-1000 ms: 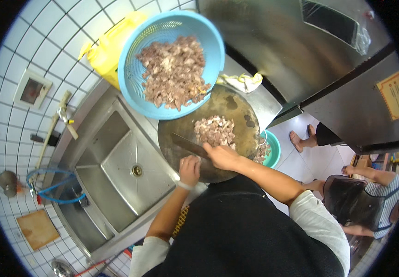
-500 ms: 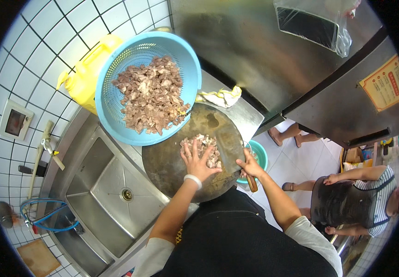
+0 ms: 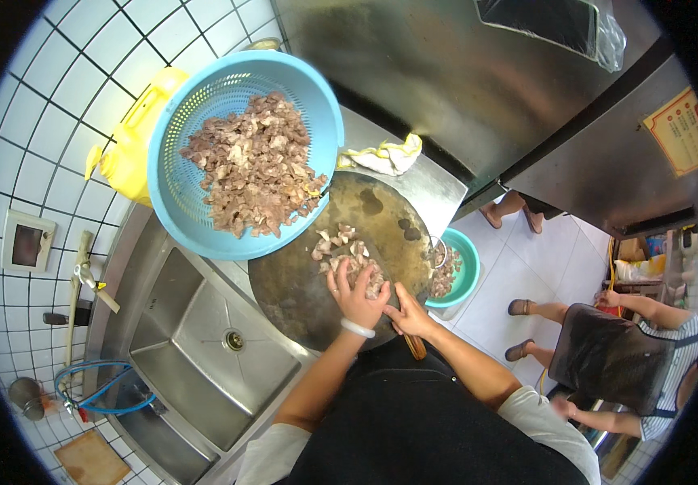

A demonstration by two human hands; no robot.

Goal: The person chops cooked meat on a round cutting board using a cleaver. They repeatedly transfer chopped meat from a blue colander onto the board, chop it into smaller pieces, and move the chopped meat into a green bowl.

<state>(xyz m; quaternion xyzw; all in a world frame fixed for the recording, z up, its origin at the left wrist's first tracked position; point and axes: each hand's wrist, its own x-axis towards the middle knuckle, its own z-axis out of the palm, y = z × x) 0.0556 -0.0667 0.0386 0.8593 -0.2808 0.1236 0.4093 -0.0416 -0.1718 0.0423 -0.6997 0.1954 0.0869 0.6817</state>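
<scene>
My left hand [image 3: 358, 305] lies over a small heap of chopped meat [image 3: 369, 279], fingers bent but apart, on a round, dark-stained chopping board [image 3: 284, 283]. Close beside it on the right, my right hand [image 3: 410, 314] grips the wooden handle [image 3: 416, 346] of a cleaver. Its blade is hard to make out against the board and partly hidden by my hands. Some loose meat pieces [image 3: 334, 241] lie beyond my left fingers. A blue colander [image 3: 326, 97] with a big pile of chopped meat [image 3: 256, 166] overlaps the board's far left edge.
Low at the right, a teal basin [image 3: 470, 263] holds more meat pieces. A metal sink [image 3: 195, 347] adjoins on the left. Behind the board lie a white-and-yellow cloth [image 3: 389, 155] and a steel cabinet [image 3: 381, 65]. A yellow jug [image 3: 134, 137] stands by the wall. Another person [image 3: 615, 352] stands at right.
My right hand and the cleaver have come left, close to my left hand. My left hand has slid nearer to me and rightward across the meat, and several pieces lie apart behind it.
</scene>
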